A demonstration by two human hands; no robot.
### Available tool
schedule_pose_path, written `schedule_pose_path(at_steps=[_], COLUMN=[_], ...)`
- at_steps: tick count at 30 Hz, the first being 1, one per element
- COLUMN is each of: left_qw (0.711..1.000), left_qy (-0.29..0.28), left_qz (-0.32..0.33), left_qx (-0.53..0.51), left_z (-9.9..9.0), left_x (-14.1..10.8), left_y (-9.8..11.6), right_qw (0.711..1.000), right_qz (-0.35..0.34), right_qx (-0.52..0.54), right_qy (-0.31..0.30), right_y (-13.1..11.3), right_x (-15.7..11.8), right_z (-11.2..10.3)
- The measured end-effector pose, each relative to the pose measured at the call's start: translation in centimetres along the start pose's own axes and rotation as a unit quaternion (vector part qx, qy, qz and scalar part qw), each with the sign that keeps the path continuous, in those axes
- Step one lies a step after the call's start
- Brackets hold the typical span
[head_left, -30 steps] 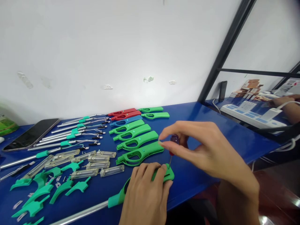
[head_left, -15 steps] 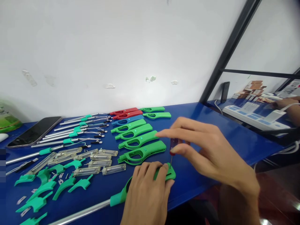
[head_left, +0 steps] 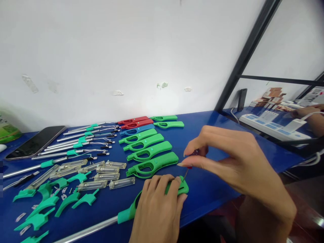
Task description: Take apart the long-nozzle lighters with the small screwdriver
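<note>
My left hand (head_left: 158,206) is wrapped over a green long-necked gas lighter (head_left: 184,189), pressing it to the blue table. The lighter's metal tube (head_left: 93,228) points to the lower left. Pinched in my right hand (head_left: 227,158) is a small screwdriver (head_left: 185,173), its dark red handle mostly covered by the fingers. It leans to the right, and its thin shaft meets the lighter's handle end beside my left fingertips. Whether a screw sits under the tip cannot be seen. Just beyond lies an open green handle shell (head_left: 163,162).
Green, blue (head_left: 141,129) and red handle shells (head_left: 138,124) lie in a row. To the left are metal tubes with wires (head_left: 59,154), clear fuel tanks (head_left: 107,176), green triggers (head_left: 37,220) and a phone (head_left: 35,143). A power strip (head_left: 273,126) and another person's hand (head_left: 310,113) are at right.
My right hand has shifted right, its index finger now curled in against the thumb. From nearly upright, the screwdriver has tilted to the right. My left hand still holds the lighter in place.
</note>
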State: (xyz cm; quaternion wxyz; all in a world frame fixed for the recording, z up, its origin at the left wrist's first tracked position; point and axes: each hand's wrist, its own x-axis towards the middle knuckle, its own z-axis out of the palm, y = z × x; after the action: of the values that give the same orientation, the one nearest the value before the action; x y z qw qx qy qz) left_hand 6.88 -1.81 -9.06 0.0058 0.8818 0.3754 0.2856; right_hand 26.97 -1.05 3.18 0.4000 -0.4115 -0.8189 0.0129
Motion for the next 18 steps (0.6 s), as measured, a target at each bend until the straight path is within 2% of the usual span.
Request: schedule_pose_path(at_steps=[9, 14, 18], left_qw=[1.0, 1.0, 1.0], left_qy=[0.002, 0.0, -0.004], left_qz=[0.006, -0.001, 0.001], left_qx=[0.003, 0.002, 0.001], left_z=[0.0, -0.1, -0.1], left_x=[0.1, 0.2, 0.2], left_y=[0.1, 0.3, 0.3], right_qw=[0.998, 1.0, 0.999], right_qz=[-0.004, -0.006, 0.015], right_qx=[0.058, 0.004, 0.025], right_qy=[0.013, -0.002, -0.032], right_y=[0.4, -0.4, -0.4], right_x=[0.9, 0.8, 0.8], right_z=[2.4, 2.4, 2.2])
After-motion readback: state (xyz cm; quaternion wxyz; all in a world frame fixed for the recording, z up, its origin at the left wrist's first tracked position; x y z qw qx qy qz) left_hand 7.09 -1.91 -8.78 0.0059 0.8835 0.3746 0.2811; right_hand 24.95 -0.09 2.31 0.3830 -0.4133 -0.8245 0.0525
